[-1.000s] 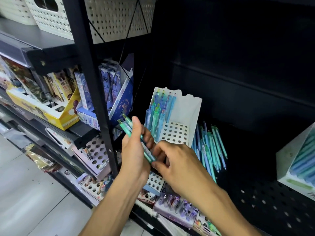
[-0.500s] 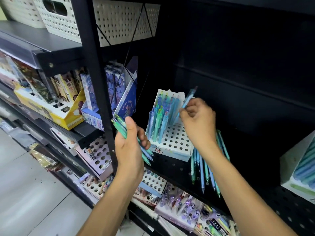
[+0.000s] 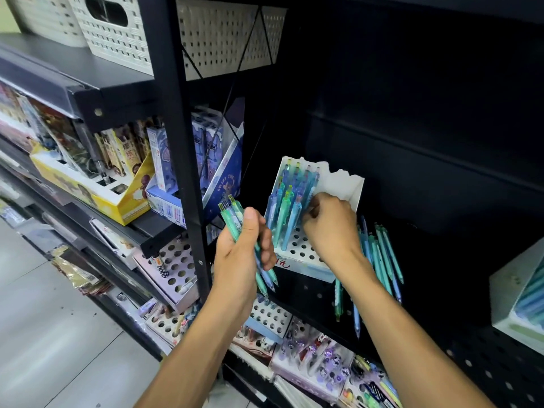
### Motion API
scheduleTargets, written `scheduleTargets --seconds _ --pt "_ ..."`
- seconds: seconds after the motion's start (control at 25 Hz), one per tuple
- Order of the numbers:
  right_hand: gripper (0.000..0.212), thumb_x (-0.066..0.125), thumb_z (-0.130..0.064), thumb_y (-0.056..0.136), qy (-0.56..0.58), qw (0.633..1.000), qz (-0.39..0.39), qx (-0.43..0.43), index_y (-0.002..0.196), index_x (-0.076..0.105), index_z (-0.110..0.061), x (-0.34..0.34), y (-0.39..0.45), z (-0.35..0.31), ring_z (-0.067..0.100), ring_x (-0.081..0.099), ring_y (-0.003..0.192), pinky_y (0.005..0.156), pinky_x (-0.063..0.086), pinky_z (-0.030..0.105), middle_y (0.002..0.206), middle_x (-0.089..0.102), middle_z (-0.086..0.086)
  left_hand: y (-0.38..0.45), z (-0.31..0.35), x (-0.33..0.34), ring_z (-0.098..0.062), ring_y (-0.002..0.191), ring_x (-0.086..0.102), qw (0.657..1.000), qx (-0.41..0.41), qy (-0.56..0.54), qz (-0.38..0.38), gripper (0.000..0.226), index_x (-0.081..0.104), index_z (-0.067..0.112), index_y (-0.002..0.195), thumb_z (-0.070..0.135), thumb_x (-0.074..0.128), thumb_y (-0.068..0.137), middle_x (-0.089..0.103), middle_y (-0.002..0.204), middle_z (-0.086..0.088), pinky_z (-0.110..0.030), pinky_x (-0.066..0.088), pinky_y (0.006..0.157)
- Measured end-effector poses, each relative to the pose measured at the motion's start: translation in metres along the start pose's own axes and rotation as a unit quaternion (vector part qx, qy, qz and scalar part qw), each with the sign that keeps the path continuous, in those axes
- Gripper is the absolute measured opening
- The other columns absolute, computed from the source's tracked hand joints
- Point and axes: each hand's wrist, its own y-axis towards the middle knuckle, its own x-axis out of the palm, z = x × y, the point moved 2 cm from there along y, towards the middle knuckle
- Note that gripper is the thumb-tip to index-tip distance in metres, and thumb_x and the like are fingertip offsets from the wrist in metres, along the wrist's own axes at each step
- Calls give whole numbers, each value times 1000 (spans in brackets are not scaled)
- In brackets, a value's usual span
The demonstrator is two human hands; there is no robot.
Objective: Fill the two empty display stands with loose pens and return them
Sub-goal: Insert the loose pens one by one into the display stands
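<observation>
We have one view only: head camera, wide-angle, looking forward and down from close range. Black shelf (image 3: pixel 426 178) fills right of frame, floor (image 3: pixel 44 334) lower left. Both forearms enter from bottom edge, reaching up toward frame centre.

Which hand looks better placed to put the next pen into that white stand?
The right hand, probably. It is already at the white stand, fingers curled by the standing pens, with loose pens beside it. The left hand is busy gripping a bundle of pens.
</observation>
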Motion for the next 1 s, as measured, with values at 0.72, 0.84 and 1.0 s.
scheduleTargets --seconds 0.72,0.84,1.0 --pt "8 72 -21 89 269 959 91 14 88 66 -16 -42 -32 15 4 68 74 72 57 19 80 70 -7 6 3 8 -17 72 57 997 43 27 61 36 62 11 95 43 45 95 67 85 -5 -29 44 61" --pt "8 69 -21 92 213 975 63 17 91 65 -15 -16 -9 12 4 67 77 74 55 20 84 69 -8 7 4 6 -16 65 53 998 34 25 56 35 59 12 94 44 46 94 63 80 -5 -26 42 57" --pt "6 67 -15 92 169 985 13 13 87 64 -16 6 -1 12 5 63 68 64 52 24 75 66 -9 4 3 4 -16 64 52 999 34 22 29 35 59 11 95 43 46 95 62 79 -6 -27 42 58"
